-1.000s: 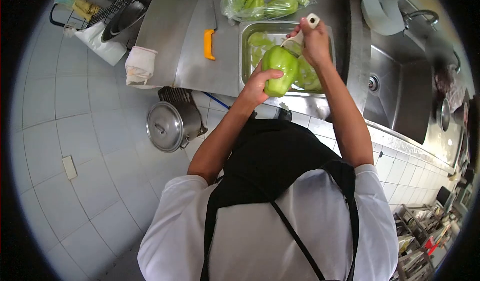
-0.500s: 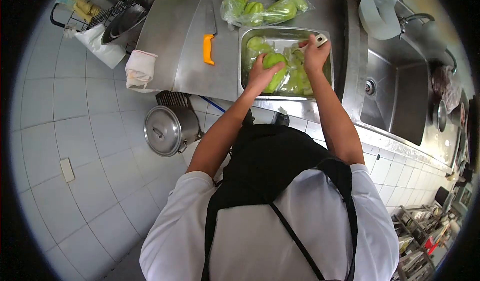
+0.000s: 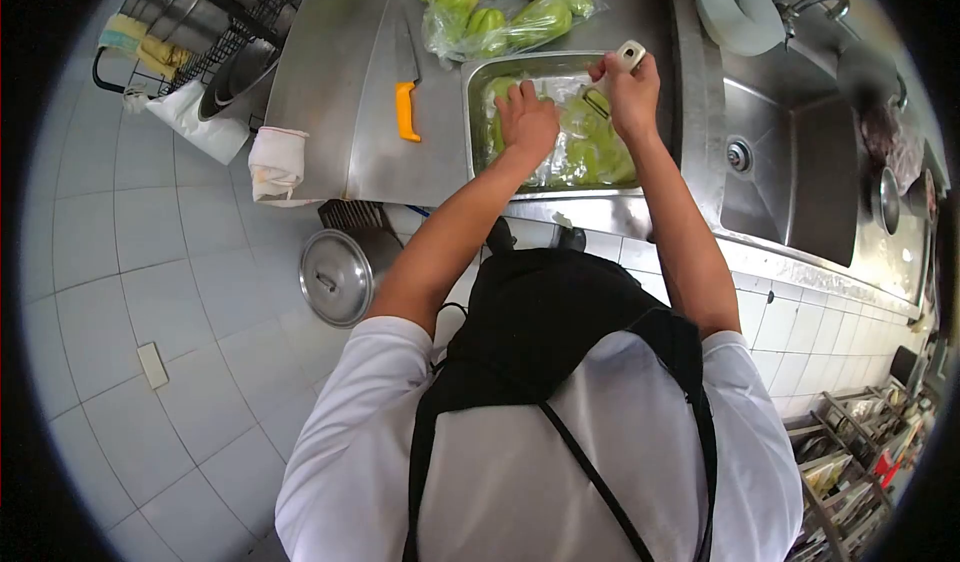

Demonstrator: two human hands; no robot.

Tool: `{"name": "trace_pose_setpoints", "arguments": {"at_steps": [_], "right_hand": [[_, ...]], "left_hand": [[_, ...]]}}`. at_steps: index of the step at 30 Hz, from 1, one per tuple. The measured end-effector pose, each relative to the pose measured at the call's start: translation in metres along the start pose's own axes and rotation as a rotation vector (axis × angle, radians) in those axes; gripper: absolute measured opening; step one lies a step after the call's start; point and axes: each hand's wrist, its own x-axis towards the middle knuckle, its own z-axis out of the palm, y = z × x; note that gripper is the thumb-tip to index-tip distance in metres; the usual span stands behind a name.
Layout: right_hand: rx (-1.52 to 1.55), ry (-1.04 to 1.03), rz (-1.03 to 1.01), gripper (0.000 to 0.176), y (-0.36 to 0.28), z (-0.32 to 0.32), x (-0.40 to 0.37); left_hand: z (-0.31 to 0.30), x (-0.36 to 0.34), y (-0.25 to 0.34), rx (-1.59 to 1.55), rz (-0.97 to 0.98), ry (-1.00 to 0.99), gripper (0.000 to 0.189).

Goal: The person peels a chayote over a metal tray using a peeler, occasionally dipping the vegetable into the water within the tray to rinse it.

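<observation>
Your left hand (image 3: 528,122) is in the metal tray (image 3: 467,127), its grip I cannot tell, over green peelings (image 3: 595,154), probably slippery. Your right hand (image 3: 632,97) grasps the peeler (image 3: 597,102). Beyond, bagged green vegetables (image 3: 540,22) seem firm; better hold around the middle.

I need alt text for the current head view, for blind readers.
A person's right hand holds a peeler over a metal tray of green peelings, the left hand reaching in. A knife and bagged green vegetables lie nearby.
</observation>
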Motion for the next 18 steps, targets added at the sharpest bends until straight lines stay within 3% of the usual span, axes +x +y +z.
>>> {"name": "trace_pose_setpoints", "arguments": {"at_steps": [4, 7, 8, 11, 14, 17, 18], "right_hand": [[-0.292, 0.219, 0.064, 0.021, 0.011, -0.011, -0.008], [-0.032, 0.093, 0.095, 0.017, 0.020, -0.011, -0.005], [-0.082, 0.082, 0.036, 0.016, 0.021, -0.013, -0.005], [-0.248, 0.104, -0.092, 0.011, -0.004, -0.014, -0.005], [-0.249, 0.103, -0.067, 0.011, -0.009, -0.019, -0.003], [-0.215, 0.091, -0.054, 0.010, -0.004, -0.026, 0.000], [-0.208, 0.085, -0.071, 0.011, -0.004, -0.027, 0.000]], "left_hand": [[0.037, 0.029, -0.002, 0.035, 0.030, 0.086, 0.024], [0.037, 0.016, 0.017, 0.302, 0.305, 0.227, 0.021], [0.037, 0.014, 0.023, 0.337, 0.325, 0.182, 0.020], [0.058, 0.003, 0.027, -0.168, 0.442, 0.251, 0.018], [0.034, 0.002, 0.036, -0.112, 0.429, -0.067, 0.015], [0.034, 0.003, 0.040, -0.105, 0.395, -0.004, 0.013], [0.030, 0.005, 0.041, -0.144, 0.377, -0.089, 0.015]]}}
